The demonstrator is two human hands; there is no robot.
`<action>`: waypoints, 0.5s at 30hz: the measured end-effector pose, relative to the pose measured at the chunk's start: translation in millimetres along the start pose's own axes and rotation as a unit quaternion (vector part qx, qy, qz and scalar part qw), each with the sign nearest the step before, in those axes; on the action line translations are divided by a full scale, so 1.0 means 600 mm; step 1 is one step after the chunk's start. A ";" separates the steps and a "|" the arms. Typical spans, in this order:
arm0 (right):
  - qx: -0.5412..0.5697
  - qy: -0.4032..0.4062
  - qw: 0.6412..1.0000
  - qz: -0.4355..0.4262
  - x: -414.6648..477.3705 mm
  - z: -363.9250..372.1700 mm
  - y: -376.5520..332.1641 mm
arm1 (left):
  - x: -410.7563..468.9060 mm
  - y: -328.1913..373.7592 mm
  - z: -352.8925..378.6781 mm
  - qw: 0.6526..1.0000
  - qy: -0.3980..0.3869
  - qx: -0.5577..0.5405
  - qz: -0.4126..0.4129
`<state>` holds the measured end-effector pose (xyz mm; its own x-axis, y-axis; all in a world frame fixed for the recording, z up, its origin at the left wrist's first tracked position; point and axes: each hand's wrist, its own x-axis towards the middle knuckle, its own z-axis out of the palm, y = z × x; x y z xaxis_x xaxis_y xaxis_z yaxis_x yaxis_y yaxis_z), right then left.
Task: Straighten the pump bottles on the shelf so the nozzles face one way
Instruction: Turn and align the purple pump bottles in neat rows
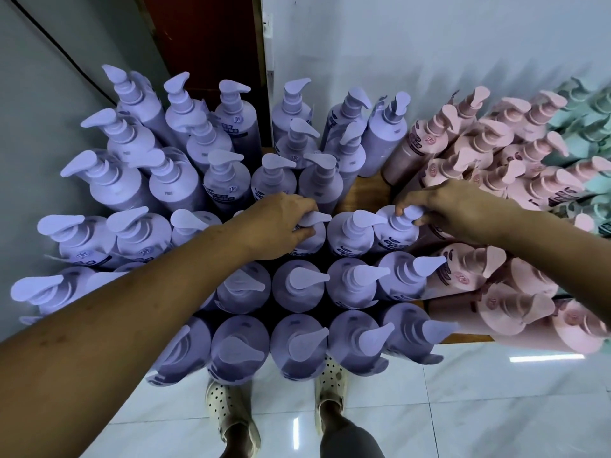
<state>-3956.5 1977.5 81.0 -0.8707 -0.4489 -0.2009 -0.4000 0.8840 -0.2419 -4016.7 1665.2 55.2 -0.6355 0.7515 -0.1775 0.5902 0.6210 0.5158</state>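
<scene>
Several rows of purple pump bottles stand packed on a wooden shelf, seen from above. My left hand is closed around the pump head of a purple bottle in the middle row; its nozzle points right. My right hand pinches the pump head of a purple bottle at that row's right end. Between them stands a purple bottle with its nozzle to the right. Most front nozzles point right; several at the left and back point left or elsewhere.
Pink pump bottles crowd the shelf to the right, and pale green ones stand at the far right. A white wall rises behind. Below the shelf edge are a glossy tiled floor and my feet in perforated clogs.
</scene>
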 end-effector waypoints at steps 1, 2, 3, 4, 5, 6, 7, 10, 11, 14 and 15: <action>0.006 0.000 1.000 -0.006 -0.001 0.002 0.000 | 0.000 0.000 0.000 1.000 -0.002 0.000 -0.001; 0.013 -0.001 1.000 -0.009 -0.003 0.003 0.000 | -0.001 0.001 0.000 1.000 -0.003 0.000 -0.002; 0.020 -0.002 1.000 -0.008 -0.004 0.004 0.002 | -0.001 0.002 0.000 1.000 -0.004 0.001 -0.003; 0.025 -0.003 1.000 -0.005 -0.005 0.005 0.003 | -0.001 0.002 -0.001 1.000 -0.005 0.000 -0.006; 0.030 -0.003 1.000 -0.002 -0.007 0.006 0.004 | -0.002 0.003 -0.001 1.000 -0.006 -0.001 -0.009; 0.035 -0.003 0.999 0.002 -0.008 0.007 0.005 | -0.002 0.004 -0.001 1.000 -0.007 -0.003 -0.011; 0.043 -0.005 0.999 0.006 -0.008 0.008 0.005 | -0.002 0.005 -0.001 1.000 -0.008 -0.003 -0.012; 0.082 -0.019 0.996 0.019 -0.008 0.007 0.006 | -0.003 0.007 -0.002 1.000 -0.011 0.004 -0.018; 0.084 -0.023 0.996 0.023 -0.009 0.006 0.006 | -0.004 0.009 -0.002 1.000 -0.011 0.005 -0.019; 0.082 -0.016 0.996 0.030 -0.012 0.005 0.008 | -0.005 0.012 -0.003 1.000 -0.014 0.004 -0.022; 0.082 -0.010 0.996 0.030 -0.014 0.004 0.008 | -0.005 0.013 -0.004 1.000 -0.016 0.004 -0.023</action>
<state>-3950.5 1985.3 79.0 -0.8850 -0.3994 -0.2392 -0.2929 0.8770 -0.3808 -4011.4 1667.2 61.8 -0.6459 0.7283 -0.2288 0.5648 0.6575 0.4987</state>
